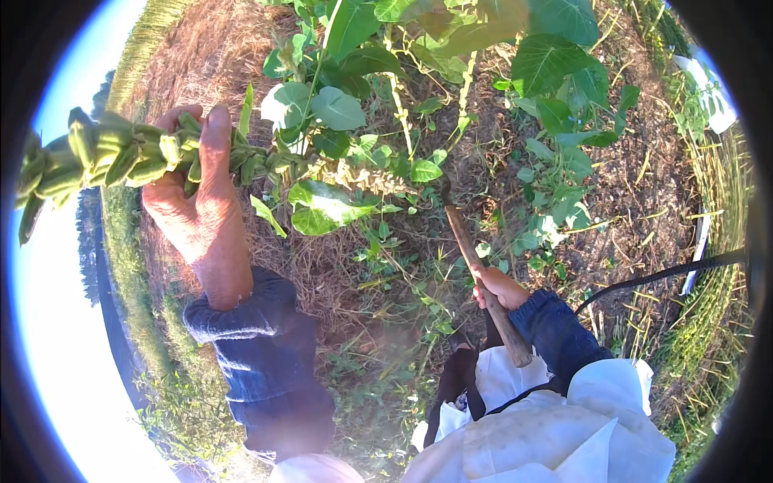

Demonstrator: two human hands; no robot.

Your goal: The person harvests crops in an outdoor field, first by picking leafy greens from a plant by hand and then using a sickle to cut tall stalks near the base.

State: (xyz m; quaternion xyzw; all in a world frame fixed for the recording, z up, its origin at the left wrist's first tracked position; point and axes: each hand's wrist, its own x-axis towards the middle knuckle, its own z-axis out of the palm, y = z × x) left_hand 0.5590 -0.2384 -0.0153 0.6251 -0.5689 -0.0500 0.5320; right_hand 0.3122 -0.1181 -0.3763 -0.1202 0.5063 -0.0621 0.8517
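Observation:
My left hand, raised at the left, is closed around a thick green sesame stalk packed with pods. The stalk lies nearly level, its podded end reaching to the left. Its other end runs right into leaves, with a paler, drier stretch. Low on the right, my right hand is wrapped round the wooden handle of a hand tool. This handle slants up and left, and a dark part shows at its far end. Leaves and shade blur the shape of the tool's head.
Broad-leaved green vines climb thin pale stems in front of me. Dry straw covers ground at the far left. Low weeds grow near my feet. A dark strap crosses at the right, and white sheeting stands at the far right.

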